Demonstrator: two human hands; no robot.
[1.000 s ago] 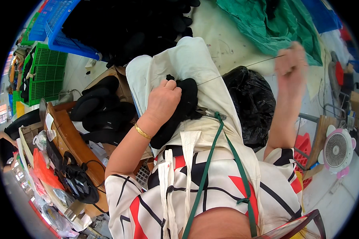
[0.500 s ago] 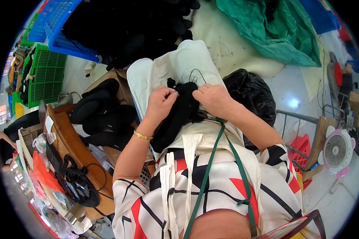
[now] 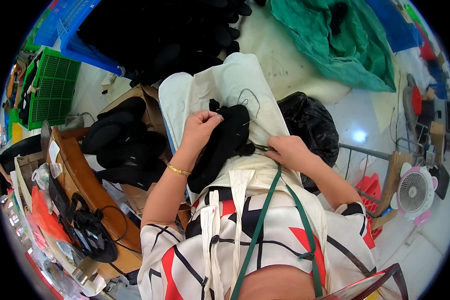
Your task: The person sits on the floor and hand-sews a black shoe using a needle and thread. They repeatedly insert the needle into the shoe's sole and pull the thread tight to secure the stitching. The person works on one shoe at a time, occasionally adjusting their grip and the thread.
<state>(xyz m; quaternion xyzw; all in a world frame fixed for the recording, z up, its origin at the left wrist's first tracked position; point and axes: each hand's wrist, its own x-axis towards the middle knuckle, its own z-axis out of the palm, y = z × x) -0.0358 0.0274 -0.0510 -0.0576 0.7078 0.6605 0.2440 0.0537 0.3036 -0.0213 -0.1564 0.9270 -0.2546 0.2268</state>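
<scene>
Shoe point(image 3: 222, 147) on lap point(image 3: 210, 82), left hand's point(image 3: 200, 130) fingers pinched on its 12 o'clock edge. Right hand point(image 3: 291, 149) has shifted from shoe to tool point(image 3: 261, 147) at 3 o'clock (clamped? cannot tell); thread point(image 3: 257, 100), 1 o'clock, slack: thread work seems paused.

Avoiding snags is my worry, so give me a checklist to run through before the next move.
1. Left hand on the black padded piece: ok, fingertips pinched at its edge.
2. Piece supported: ok, it lies on the pale apron over the lap.
3. Dark thread drawn taut: not ok, it loops slackly beyond the piece.
4. Thread free of knots: cannot tell, too fine.
5. Right hand at the metal tool: ok, fingers reach it.
6. Tool firmly gripped: cannot tell, fingers hide it.
</scene>
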